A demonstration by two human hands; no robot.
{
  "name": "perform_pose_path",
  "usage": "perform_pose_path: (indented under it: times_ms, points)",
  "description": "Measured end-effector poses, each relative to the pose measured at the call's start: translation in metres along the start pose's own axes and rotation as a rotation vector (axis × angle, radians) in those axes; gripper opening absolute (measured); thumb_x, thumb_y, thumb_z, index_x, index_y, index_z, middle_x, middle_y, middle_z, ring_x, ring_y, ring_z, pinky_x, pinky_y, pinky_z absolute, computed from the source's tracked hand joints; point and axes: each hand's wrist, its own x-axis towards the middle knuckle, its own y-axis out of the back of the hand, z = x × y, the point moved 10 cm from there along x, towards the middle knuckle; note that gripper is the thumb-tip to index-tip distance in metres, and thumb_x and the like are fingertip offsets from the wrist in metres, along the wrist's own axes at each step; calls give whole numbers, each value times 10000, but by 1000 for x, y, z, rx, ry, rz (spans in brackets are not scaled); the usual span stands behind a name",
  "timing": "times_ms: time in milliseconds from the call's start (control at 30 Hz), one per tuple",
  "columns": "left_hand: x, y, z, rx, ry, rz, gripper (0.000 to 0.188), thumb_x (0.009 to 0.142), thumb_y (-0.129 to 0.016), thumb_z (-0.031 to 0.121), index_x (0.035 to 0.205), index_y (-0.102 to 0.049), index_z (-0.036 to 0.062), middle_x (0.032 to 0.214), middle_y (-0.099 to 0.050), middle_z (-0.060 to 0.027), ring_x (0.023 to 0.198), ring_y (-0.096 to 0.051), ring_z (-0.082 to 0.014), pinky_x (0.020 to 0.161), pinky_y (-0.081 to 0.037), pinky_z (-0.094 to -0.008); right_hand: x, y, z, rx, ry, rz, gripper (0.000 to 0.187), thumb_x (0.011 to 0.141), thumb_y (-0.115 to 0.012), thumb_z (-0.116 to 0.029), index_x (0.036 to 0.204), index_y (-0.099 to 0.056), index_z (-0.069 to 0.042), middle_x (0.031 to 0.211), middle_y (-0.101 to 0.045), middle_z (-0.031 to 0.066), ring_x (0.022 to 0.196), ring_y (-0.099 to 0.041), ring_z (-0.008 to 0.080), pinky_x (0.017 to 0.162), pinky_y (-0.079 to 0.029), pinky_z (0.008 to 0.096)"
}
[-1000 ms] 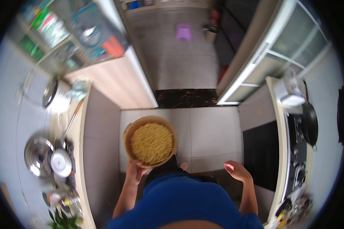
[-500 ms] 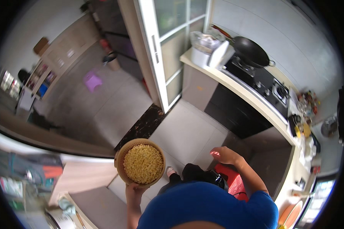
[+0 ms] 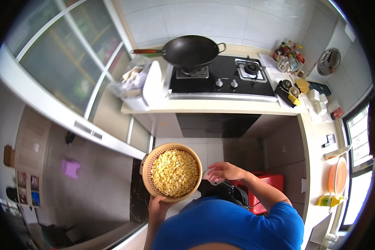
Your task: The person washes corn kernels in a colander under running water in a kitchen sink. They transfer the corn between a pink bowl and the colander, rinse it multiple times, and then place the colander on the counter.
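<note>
A round tan plastic basket (image 3: 146,162) with slotted sides is in front of my body, left of the middle. Small yellow kernel-like pieces (image 3: 175,173) fill much of it; their exact kind is not clear. My left hand (image 3: 157,205) grips the basket at its near left rim, the fingers partly hidden under it. Just right of the basket, my right hand (image 3: 224,170) hovers with bent, loosely parted fingers and nothing in them, apart from the rim.
Ahead runs a counter with a black gas stove (image 3: 225,79) and a black wok (image 3: 190,51) on it. A white bin (image 3: 137,100) stands at its left end. Red plastic baskets (image 3: 271,183) sit beside me on the right. A glass sliding door (image 3: 87,66) is at the left.
My view has turned right, from the doorway toward the stove. The basket has come along in my left hand, and my right hand is now closer to it.
</note>
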Motion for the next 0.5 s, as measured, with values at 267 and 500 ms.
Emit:
perform_pose_path:
  times_ms: [267,500]
  points:
    - [138,-118,-4,111,203,-155,604,723,-395,11,1307,-240,19,1181,-458,-244,933,-583,-408,713,-555,-485,-27,147,-11,94,91,382,237,895,-530,-130,1061,-558,38,910,-631,96,837,-599,153,758,-484,260]
    - [230,-225,-12,267,386,-428,663,716,-403,14,1345,-208,87,1215,-435,-221,958,-576,-379,711,-552,-466,-72,214,-3,361,95,714,198,905,-514,-112,1052,-549,16,971,-617,118,906,-620,194,810,-507,305]
